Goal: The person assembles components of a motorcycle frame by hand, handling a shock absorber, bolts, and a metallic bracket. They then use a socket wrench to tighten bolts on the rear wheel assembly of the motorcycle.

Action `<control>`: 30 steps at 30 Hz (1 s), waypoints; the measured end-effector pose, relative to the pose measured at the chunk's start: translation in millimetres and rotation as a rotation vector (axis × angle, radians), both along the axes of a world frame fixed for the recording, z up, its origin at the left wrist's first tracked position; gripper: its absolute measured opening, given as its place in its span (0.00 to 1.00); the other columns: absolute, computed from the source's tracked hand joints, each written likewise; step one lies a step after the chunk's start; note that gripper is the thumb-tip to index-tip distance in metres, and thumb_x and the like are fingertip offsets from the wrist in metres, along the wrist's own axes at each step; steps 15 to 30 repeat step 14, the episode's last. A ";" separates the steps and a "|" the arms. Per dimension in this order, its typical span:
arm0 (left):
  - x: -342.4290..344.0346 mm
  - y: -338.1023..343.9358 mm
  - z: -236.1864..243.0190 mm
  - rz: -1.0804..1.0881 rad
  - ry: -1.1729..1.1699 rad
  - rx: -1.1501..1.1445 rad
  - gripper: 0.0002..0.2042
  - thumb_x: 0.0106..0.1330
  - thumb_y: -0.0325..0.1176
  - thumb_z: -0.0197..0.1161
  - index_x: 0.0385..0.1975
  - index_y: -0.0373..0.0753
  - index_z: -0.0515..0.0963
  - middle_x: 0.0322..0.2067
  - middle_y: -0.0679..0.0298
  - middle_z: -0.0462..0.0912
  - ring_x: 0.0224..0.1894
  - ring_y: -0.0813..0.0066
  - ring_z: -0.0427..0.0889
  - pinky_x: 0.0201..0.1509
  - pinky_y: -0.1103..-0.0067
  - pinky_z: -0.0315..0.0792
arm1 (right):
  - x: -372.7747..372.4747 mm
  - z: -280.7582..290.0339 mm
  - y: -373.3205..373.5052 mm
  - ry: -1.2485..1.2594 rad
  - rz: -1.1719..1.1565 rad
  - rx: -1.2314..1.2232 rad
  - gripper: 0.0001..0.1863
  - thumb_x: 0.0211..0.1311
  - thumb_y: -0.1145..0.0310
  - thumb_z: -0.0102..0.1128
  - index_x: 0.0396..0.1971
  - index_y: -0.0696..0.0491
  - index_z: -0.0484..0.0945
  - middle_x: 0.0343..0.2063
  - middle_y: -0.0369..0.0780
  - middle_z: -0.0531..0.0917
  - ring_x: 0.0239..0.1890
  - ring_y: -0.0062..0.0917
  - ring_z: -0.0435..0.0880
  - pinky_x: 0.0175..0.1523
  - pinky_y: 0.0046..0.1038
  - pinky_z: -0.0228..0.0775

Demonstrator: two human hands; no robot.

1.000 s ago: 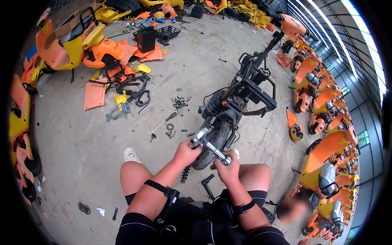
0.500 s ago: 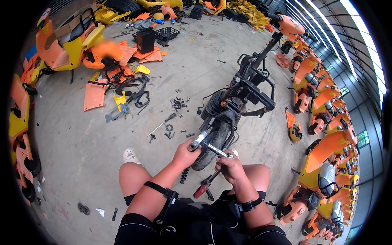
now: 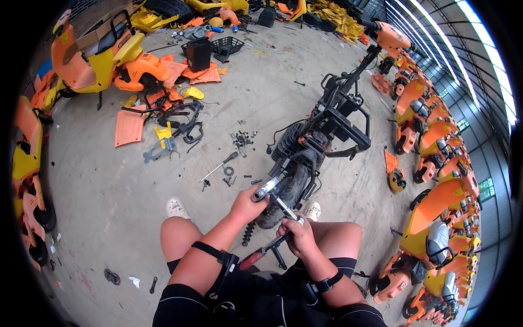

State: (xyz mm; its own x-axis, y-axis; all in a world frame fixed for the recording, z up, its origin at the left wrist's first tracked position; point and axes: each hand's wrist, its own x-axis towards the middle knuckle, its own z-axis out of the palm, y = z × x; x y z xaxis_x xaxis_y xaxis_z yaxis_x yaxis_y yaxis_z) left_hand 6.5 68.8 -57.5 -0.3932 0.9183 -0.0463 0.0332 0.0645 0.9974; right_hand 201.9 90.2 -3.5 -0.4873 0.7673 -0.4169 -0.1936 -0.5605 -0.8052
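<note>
One stripped black scooter frame point(image 3: 321, 136) stands on the concrete floor point(image 3: 98, 196), its rear wheel point(image 3: 283, 199) between the knees of the seated person. The left hand point(image 3: 248, 204) is clamped around a silver metal part point(image 3: 268, 188) at the near end of that frame, fingers pressed together on it. The right hand point(image 3: 297, 235), just nearer than the wheel, is closed on a screwdriver point(image 3: 261, 255) with a red and black handle, its shaft slanting up toward the silver part. Left of the frame lie a loose screwdriver point(image 3: 218, 167) and a small heap of dark bolts point(image 3: 241, 139); farther left sit one flat orange panel point(image 3: 129, 127) and a tangle of black brackets point(image 3: 177, 117). Beyond the frame stands one black box point(image 3: 198, 53) beside a black basket point(image 3: 227, 44). Right of the frame runs a row of at least six orange scooters point(image 3: 436, 207). One orange and yellow scooter point(image 3: 98, 57) stands to the far left.
</note>
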 end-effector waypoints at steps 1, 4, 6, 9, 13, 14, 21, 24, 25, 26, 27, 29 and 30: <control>-0.4 -0.8 0.6 0.001 -0.015 0.034 0.20 0.63 0.31 0.65 0.55 0.35 0.77 0.37 0.59 0.87 0.38 0.79 0.83 0.46 0.78 0.75 | -5.3 11.1 -9.4 -0.200 -0.052 0.287 0.09 0.58 0.77 0.64 0.33 0.60 0.71 0.27 0.40 0.78 0.31 0.25 0.80 0.37 0.32 0.74; 0.4 0.7 3.2 0.007 -0.054 0.096 0.19 0.63 0.31 0.65 0.54 0.35 0.77 0.36 0.60 0.86 0.39 0.80 0.82 0.47 0.78 0.75 | -2.7 -3.8 -1.1 -0.600 -0.112 0.977 0.12 0.55 0.76 0.67 0.35 0.60 0.72 0.29 0.41 0.82 0.31 0.24 0.83 0.38 0.28 0.76; 1.5 1.3 4.8 0.018 -0.071 0.081 0.18 0.63 0.31 0.65 0.54 0.35 0.77 0.37 0.60 0.86 0.40 0.80 0.81 0.47 0.78 0.75 | -10.9 4.1 -5.5 -0.580 -0.140 0.937 0.14 0.53 0.75 0.68 0.36 0.59 0.73 0.30 0.41 0.83 0.30 0.24 0.84 0.37 0.27 0.77; 1.4 2.8 10.5 -0.034 -0.120 0.036 0.17 0.64 0.30 0.64 0.52 0.35 0.77 0.38 0.61 0.86 0.41 0.79 0.81 0.48 0.78 0.75 | -3.1 -4.4 1.6 -0.667 -0.165 1.122 0.15 0.48 0.73 0.71 0.36 0.57 0.75 0.31 0.42 0.84 0.30 0.29 0.86 0.37 0.27 0.77; -1.7 2.1 22.0 -0.084 -0.086 -0.090 0.17 0.64 0.32 0.65 0.53 0.36 0.78 0.40 0.61 0.86 0.43 0.76 0.82 0.51 0.76 0.74 | 3.3 -0.1 12.6 -0.801 -0.082 1.451 0.15 0.47 0.72 0.71 0.35 0.55 0.77 0.31 0.43 0.85 0.32 0.31 0.87 0.39 0.32 0.79; -2.4 2.4 21.1 -0.096 -0.069 -0.122 0.18 0.65 0.32 0.65 0.54 0.37 0.78 0.41 0.61 0.87 0.44 0.75 0.82 0.53 0.75 0.74 | 5.9 7.3 18.4 -0.844 -0.030 1.554 0.15 0.47 0.72 0.71 0.36 0.54 0.77 0.32 0.43 0.86 0.33 0.31 0.88 0.40 0.34 0.80; -2.4 2.4 21.1 -0.096 -0.069 -0.122 0.18 0.65 0.32 0.65 0.54 0.37 0.78 0.41 0.61 0.87 0.44 0.75 0.82 0.53 0.75 0.74 | 5.9 7.3 18.4 -0.844 -0.030 1.554 0.15 0.47 0.72 0.71 0.36 0.54 0.77 0.32 0.43 0.86 0.33 0.31 0.88 0.40 0.34 0.80; -2.4 2.4 21.1 -0.096 -0.069 -0.122 0.18 0.65 0.32 0.65 0.54 0.37 0.78 0.41 0.61 0.87 0.44 0.75 0.82 0.53 0.75 0.74 | 5.9 7.3 18.4 -0.844 -0.030 1.554 0.15 0.47 0.72 0.71 0.36 0.54 0.77 0.32 0.43 0.86 0.33 0.31 0.88 0.40 0.34 0.80; -2.4 2.4 21.1 -0.096 -0.069 -0.122 0.18 0.65 0.32 0.65 0.54 0.37 0.78 0.41 0.61 0.87 0.44 0.75 0.82 0.53 0.75 0.74 | 5.9 7.3 18.4 -0.844 -0.030 1.554 0.15 0.47 0.72 0.71 0.36 0.54 0.77 0.32 0.43 0.86 0.33 0.31 0.88 0.40 0.34 0.80; -2.4 2.4 21.1 -0.096 -0.069 -0.122 0.18 0.65 0.32 0.65 0.54 0.37 0.78 0.41 0.61 0.87 0.44 0.75 0.82 0.53 0.75 0.74 | 5.9 7.3 18.4 -0.844 -0.030 1.554 0.15 0.47 0.72 0.71 0.36 0.54 0.77 0.32 0.43 0.86 0.33 0.31 0.88 0.40 0.34 0.80; -2.4 2.4 21.1 -0.096 -0.069 -0.122 0.18 0.65 0.32 0.65 0.54 0.37 0.78 0.41 0.61 0.87 0.44 0.75 0.82 0.53 0.75 0.74 | 5.9 7.3 18.4 -0.844 -0.030 1.554 0.15 0.47 0.72 0.71 0.36 0.54 0.77 0.32 0.43 0.86 0.33 0.31 0.88 0.40 0.34 0.80; -2.4 2.4 21.1 -0.096 -0.069 -0.122 0.18 0.65 0.32 0.65 0.54 0.37 0.78 0.41 0.61 0.87 0.44 0.75 0.82 0.53 0.75 0.74 | 5.9 7.3 18.4 -0.844 -0.030 1.554 0.15 0.47 0.72 0.71 0.36 0.54 0.77 0.32 0.43 0.86 0.33 0.31 0.88 0.40 0.34 0.80; -2.4 2.4 21.1 -0.096 -0.069 -0.122 0.18 0.65 0.32 0.65 0.54 0.37 0.78 0.41 0.61 0.87 0.44 0.75 0.82 0.53 0.75 0.74 | 5.9 7.3 18.4 -0.844 -0.030 1.554 0.15 0.47 0.72 0.71 0.36 0.54 0.77 0.32 0.43 0.86 0.33 0.31 0.88 0.40 0.34 0.80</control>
